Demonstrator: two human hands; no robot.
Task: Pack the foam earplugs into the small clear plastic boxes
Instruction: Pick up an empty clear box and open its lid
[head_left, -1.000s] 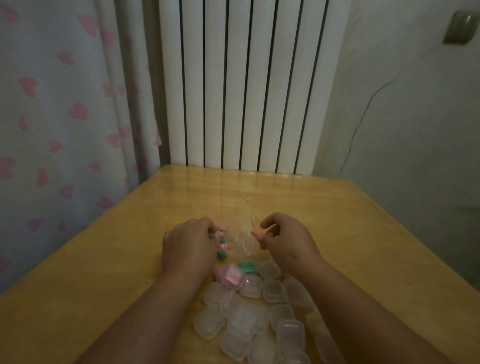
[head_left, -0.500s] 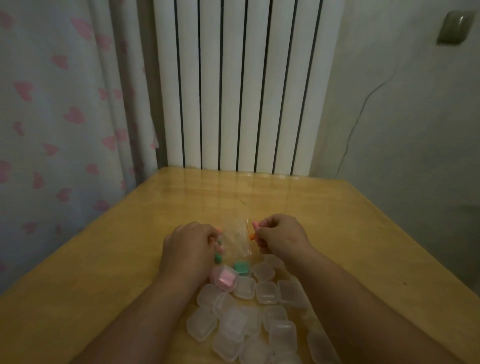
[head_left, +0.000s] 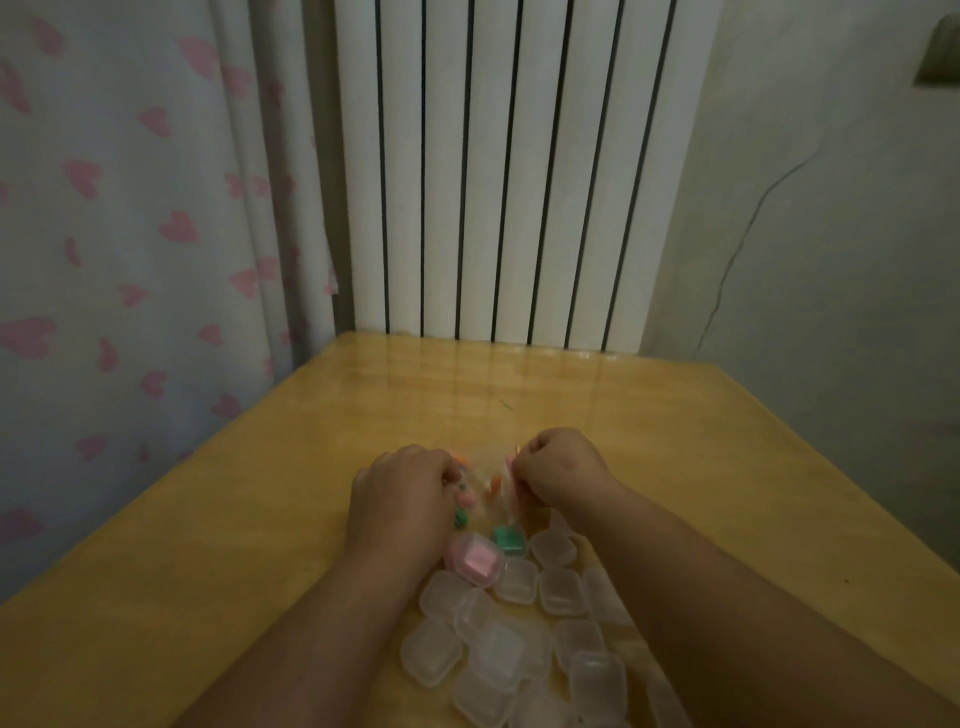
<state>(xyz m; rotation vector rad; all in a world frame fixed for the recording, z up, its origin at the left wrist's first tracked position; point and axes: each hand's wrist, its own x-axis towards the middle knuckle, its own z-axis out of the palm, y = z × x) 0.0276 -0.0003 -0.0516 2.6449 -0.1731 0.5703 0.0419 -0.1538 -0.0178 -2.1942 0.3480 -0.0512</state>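
My left hand (head_left: 400, 499) and my right hand (head_left: 561, 470) each pinch one side of a small clear plastic bag (head_left: 485, 480) held just above the table. Pink, orange and green foam earplugs show blurred inside the bag and by my left fingers. Below the hands lies a pile of small clear plastic boxes (head_left: 514, 639). One box holding pink earplugs (head_left: 475, 558) and one holding green earplugs (head_left: 509, 538) sit at the pile's far edge, close to my left wrist.
The wooden table (head_left: 260, 519) stretches away to a white radiator (head_left: 498, 171) at the back. A curtain with pink hearts (head_left: 130, 260) hangs at the left and a cracked wall (head_left: 805, 260) stands at the right.
Both hands have drawn closer together on the bag, narrowing the gap between them. The view has shifted a little downward.
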